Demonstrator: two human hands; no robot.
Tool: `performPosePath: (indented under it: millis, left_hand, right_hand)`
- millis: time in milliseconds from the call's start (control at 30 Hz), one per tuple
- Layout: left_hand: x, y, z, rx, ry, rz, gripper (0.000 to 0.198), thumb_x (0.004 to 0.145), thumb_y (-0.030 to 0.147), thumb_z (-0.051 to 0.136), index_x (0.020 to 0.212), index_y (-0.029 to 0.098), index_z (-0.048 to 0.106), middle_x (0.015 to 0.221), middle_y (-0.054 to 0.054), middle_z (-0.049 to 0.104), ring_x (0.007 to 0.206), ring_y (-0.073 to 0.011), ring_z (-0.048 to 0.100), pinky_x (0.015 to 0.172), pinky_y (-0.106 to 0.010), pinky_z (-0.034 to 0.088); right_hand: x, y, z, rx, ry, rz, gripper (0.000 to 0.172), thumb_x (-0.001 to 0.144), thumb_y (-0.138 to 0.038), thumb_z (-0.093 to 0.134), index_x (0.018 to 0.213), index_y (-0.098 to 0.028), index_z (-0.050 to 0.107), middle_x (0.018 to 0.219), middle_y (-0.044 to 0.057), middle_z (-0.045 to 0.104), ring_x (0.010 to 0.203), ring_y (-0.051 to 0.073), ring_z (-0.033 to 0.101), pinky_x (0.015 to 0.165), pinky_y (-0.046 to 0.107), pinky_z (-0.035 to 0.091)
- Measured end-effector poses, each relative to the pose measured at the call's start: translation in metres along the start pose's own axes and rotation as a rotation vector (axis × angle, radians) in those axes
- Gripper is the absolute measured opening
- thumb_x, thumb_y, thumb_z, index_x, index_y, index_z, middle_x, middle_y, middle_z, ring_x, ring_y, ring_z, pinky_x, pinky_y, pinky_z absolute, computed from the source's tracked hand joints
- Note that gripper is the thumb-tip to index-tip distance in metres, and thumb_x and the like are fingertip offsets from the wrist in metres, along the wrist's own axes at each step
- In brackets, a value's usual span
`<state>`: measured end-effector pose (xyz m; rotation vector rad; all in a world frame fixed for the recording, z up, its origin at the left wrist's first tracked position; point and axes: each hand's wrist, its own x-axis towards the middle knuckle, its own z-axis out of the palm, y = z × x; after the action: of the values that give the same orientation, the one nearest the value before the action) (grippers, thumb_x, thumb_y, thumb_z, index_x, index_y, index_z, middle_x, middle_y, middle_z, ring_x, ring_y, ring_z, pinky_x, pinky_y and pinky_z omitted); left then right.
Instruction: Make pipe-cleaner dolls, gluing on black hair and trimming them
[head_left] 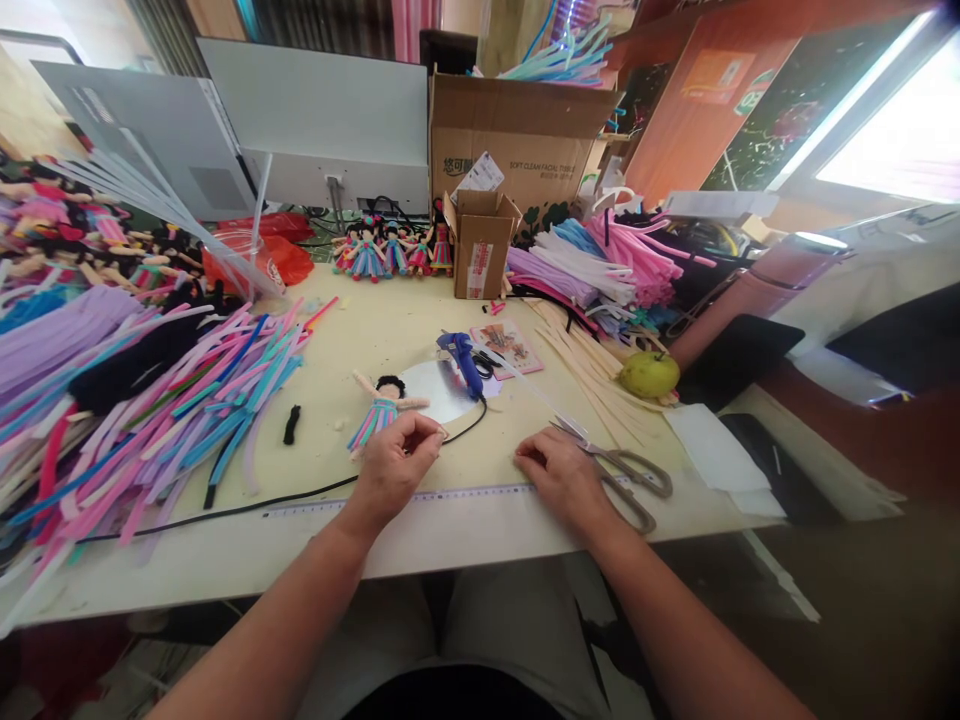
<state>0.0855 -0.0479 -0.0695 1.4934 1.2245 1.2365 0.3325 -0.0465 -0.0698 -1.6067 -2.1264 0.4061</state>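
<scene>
My left hand (399,462) is held in a pinch above the table, just in front of a small doll (383,410) with black hair and a striped skirt. A tiny pale bit shows at its fingertips, too small to name. To the right, my right hand (561,476) rests on the table with its fingers curled together, and no object shows in them. Grey-handled scissors (637,475) lie against its right side. Beyond both hands, a blue glue gun (463,362) lies partly on a round silvery mat (429,388).
Coloured pipe cleaners (202,390) cover the left side, with more bundles (592,260) at back right. A black cord and a ruler (465,492) run along the front. A small carton (481,245), finished dolls (394,250), a green fruit (649,375) and a pink flask (757,290) stand around.
</scene>
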Motion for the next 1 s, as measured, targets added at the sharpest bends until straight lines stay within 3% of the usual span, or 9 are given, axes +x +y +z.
performPosePath:
  millis: [400,600,833,1000]
  left_hand:
    - [0.000,0.001,0.000,-0.007,-0.005,-0.002,0.015,0.084,0.033,0.061,0.083,0.018,0.063,0.084,-0.004,0.066,0.068,-0.0148,0.058,0.064,-0.029,0.048]
    - [0.000,0.002,0.000,-0.009,-0.007,0.004,0.015,0.084,0.033,0.061,0.083,0.018,0.064,0.081,-0.003,0.066,0.068,-0.0149,0.058,0.063,-0.028,0.047]
    - [-0.001,0.007,0.000,-0.023,-0.010,-0.020,0.015,0.083,0.033,0.061,0.080,0.018,0.062,0.078,-0.003,0.064,0.067,-0.0147,0.058,0.062,-0.028,0.047]
    - [-0.001,0.006,0.000,-0.012,-0.001,-0.005,0.015,0.083,0.033,0.061,0.081,0.018,0.062,0.076,-0.002,0.064,0.067,-0.0148,0.058,0.062,-0.028,0.048]
  right_hand:
    - [0.003,-0.006,0.004,0.067,-0.002,-0.014,0.010,0.087,-0.017,0.055,0.087,-0.019,0.065,0.089,0.005,0.064,0.087,0.020,0.059,0.081,0.033,0.045]
    - [0.004,-0.008,0.008,0.046,0.024,-0.027,0.011,0.085,-0.017,0.055,0.075,-0.021,0.060,0.083,0.004,0.062,0.085,0.020,0.057,0.080,0.033,0.043]
    - [0.019,0.003,-0.002,0.043,0.104,0.115,0.015,0.087,-0.025,0.049,0.080,-0.021,0.062,0.081,0.004,0.065,0.077,0.020,0.059,0.071,0.031,0.044]
    - [0.029,0.005,0.005,0.006,0.048,0.116,0.012,0.084,-0.023,0.054,0.075,-0.022,0.062,0.080,0.003,0.066,0.077,0.019,0.059,0.073,0.031,0.044]
